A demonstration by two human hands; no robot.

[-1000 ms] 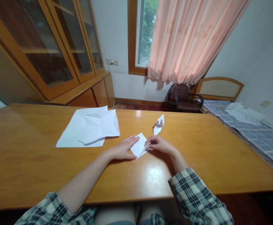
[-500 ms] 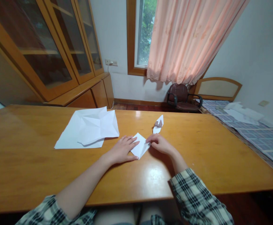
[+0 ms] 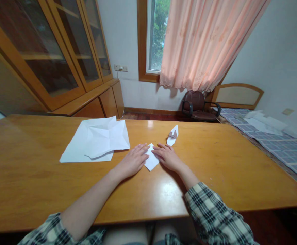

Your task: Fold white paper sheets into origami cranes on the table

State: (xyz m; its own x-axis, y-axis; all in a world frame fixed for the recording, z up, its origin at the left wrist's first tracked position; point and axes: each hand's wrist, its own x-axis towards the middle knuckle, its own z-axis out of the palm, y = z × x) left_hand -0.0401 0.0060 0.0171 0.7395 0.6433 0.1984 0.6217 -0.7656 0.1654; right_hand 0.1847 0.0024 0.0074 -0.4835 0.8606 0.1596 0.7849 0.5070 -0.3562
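A small folded white paper (image 3: 150, 162) lies flat on the wooden table (image 3: 128, 204), one corner pointing toward me. My left hand (image 3: 135, 159) rests on its left side, fingers stretched out over the edge. From the right, my right hand (image 3: 169, 157) lies on the paper with its fingers extended and pressing down. The hands cover both side corners. Just beyond my right hand is a small folded paper piece (image 3: 173, 135), white with a brownish-grey part in its middle.
Creased white sheets (image 3: 97, 139) lie overlapping at the left of the table. Behind the table stand a glass-door cabinet (image 3: 61, 58) and a brown armchair (image 3: 196, 105). A bed (image 3: 270, 136) with papers on it is at the right.
My right hand has gone from pinching the paper's right edge to lying flat on it. My left hand's thumb has drawn back from the near corner. The paper looks narrower.
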